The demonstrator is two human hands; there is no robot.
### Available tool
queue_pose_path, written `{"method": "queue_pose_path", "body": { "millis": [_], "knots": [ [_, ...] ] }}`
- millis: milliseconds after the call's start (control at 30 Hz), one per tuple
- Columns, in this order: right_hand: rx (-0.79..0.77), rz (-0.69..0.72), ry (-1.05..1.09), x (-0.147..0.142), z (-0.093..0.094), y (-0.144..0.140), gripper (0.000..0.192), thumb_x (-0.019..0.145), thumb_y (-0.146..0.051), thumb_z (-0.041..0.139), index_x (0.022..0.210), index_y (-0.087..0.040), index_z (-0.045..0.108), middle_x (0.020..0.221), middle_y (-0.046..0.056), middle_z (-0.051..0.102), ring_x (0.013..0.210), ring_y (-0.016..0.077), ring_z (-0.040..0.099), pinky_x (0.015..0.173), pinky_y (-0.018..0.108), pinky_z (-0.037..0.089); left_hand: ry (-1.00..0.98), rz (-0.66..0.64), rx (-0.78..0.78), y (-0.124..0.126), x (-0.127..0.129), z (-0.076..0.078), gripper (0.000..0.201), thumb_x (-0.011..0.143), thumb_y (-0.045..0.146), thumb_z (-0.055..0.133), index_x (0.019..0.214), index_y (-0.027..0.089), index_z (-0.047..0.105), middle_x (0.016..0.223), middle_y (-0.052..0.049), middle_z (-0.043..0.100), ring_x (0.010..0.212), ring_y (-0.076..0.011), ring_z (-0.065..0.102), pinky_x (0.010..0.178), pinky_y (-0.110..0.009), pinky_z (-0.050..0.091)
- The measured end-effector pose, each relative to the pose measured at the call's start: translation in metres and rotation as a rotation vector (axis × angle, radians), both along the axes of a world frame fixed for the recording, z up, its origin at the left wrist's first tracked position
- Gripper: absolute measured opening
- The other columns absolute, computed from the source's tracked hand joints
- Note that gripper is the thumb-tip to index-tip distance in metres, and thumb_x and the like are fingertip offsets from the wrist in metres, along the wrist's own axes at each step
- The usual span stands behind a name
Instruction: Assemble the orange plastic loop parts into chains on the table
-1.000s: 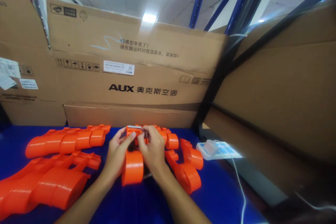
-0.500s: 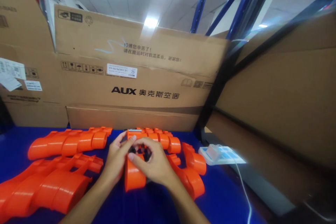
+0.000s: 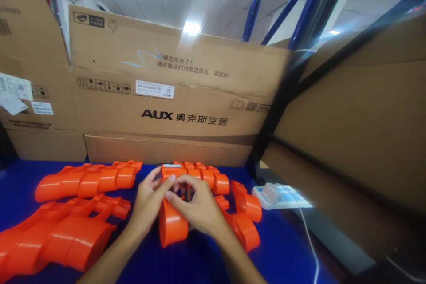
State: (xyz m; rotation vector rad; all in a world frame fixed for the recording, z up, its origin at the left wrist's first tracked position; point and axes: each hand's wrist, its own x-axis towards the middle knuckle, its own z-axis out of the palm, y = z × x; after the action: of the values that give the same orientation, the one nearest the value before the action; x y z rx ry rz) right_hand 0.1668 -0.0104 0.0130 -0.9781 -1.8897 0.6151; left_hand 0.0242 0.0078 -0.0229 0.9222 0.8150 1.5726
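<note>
Orange plastic piece (image 3: 173, 227), with a rounded near end, is held between the person's two hands over the blue desk (image 3: 276, 257); whether its underside touches the surface cannot be told. The left hand (image 3: 146, 197) grips it along its left side, thumb laid over the top and fingers bent behind. The right hand (image 3: 199, 206) is curled narrow at its right side, thumb and forefinger close together; whatever the other fingers pinch is too hidden to make out. A pale strip (image 3: 172, 166) shows at the far end of the orange between the hands. Left of the held piece lie two rows of similar orange parts, a far row (image 3: 86, 182) and a near row (image 3: 56, 239). Another row (image 3: 219, 183) lies just beyond it to the right, and loose parts (image 3: 249, 230) lie to its right, past the wrist. Farther right of it sits a white power strip (image 3: 289, 199) with a white cable (image 3: 306, 230). Well behind it stands printed cardboard (image 3: 199, 144).
</note>
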Motion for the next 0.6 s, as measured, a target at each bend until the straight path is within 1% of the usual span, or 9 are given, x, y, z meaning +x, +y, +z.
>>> {"method": "queue_pose_path", "body": {
  "millis": [67,133,233,300,367,433,533,600],
  "knots": [
    [-0.002,-0.037,0.029,0.002,-0.002,0.001,0.010,0.082,-0.024,0.067,0.090,-0.020,0.067,0.078,0.000,0.068,0.060,0.0124,0.057,0.053,0.023,0.045,0.005,0.004,0.002,0.000,-0.001,0.000,0.058,0.068,0.035,0.084,0.119,0.017,0.063,0.094,-0.009,0.078,0.083,-0.0253,0.074,0.074,-0.032,0.059],
    [-0.015,-0.071,0.060,0.005,-0.003,0.003,0.012,0.081,-0.020,0.064,0.093,-0.019,0.067,0.078,0.001,0.068,0.057,0.0116,0.056,0.051,0.023,0.044,0.017,-0.006,-0.008,-0.002,-0.001,0.000,0.060,0.070,0.037,0.083,0.122,0.017,0.061,0.096,-0.010,0.078,0.081,-0.0256,0.074,0.069,-0.033,0.060],
    [-0.064,-0.059,0.151,0.014,-0.001,0.005,0.012,0.082,-0.021,0.063,0.093,-0.018,0.066,0.074,0.001,0.066,0.057,0.0123,0.058,0.052,0.023,0.047,0.063,-0.059,0.000,-0.005,-0.002,-0.001,0.061,0.074,0.039,0.080,0.126,0.017,0.057,0.101,-0.012,0.076,0.076,-0.0256,0.074,0.060,-0.033,0.060],
    [-0.069,-0.052,0.263,0.021,0.003,0.005,0.012,0.084,-0.023,0.064,0.095,-0.018,0.066,0.077,0.002,0.067,0.064,0.0142,0.062,0.060,0.025,0.051,0.094,-0.077,0.015,-0.007,-0.002,-0.001,0.059,0.076,0.039,0.079,0.126,0.016,0.056,0.101,-0.012,0.075,0.072,-0.0238,0.073,0.059,-0.032,0.060],
    [-0.029,-0.067,0.375,0.026,0.006,0.006,0.015,0.085,-0.024,0.066,0.099,-0.019,0.065,0.084,0.003,0.069,0.073,0.0159,0.066,0.068,0.028,0.054,0.116,-0.089,0.023,-0.009,-0.002,0.000,0.058,0.078,0.039,0.077,0.126,0.016,0.056,0.096,-0.011,0.075,0.069,-0.0223,0.073,0.060,-0.031,0.060],
    [0.023,-0.061,0.439,0.028,0.007,0.007,0.017,0.086,-0.025,0.068,0.102,-0.020,0.066,0.094,0.005,0.071,0.083,0.0176,0.068,0.075,0.029,0.056,0.126,-0.113,0.028,-0.010,-0.002,0.001,0.057,0.079,0.039,0.077,0.126,0.015,0.055,0.092,-0.010,0.075,0.070,-0.0220,0.073,0.061,-0.031,0.060],
    [0.080,-0.016,0.418,0.027,0.005,0.011,0.020,0.086,-0.023,0.068,0.107,-0.022,0.066,0.104,0.007,0.071,0.092,0.0195,0.069,0.081,0.031,0.057,0.126,-0.141,0.037,-0.011,-0.001,0.002,0.057,0.079,0.038,0.076,0.127,0.016,0.055,0.094,-0.011,0.074,0.071,-0.0217,0.073,0.062,-0.031,0.060],
    [0.122,-0.011,0.367,0.026,0.004,0.012,0.020,0.087,-0.022,0.067,0.107,-0.022,0.067,0.107,0.008,0.069,0.092,0.0199,0.069,0.078,0.031,0.058,0.125,-0.137,0.040,-0.012,-0.001,0.003,0.057,0.079,0.038,0.076,0.127,0.016,0.055,0.095,-0.011,0.074,0.070,-0.0215,0.072,0.062,-0.032,0.060]
  ]
}}
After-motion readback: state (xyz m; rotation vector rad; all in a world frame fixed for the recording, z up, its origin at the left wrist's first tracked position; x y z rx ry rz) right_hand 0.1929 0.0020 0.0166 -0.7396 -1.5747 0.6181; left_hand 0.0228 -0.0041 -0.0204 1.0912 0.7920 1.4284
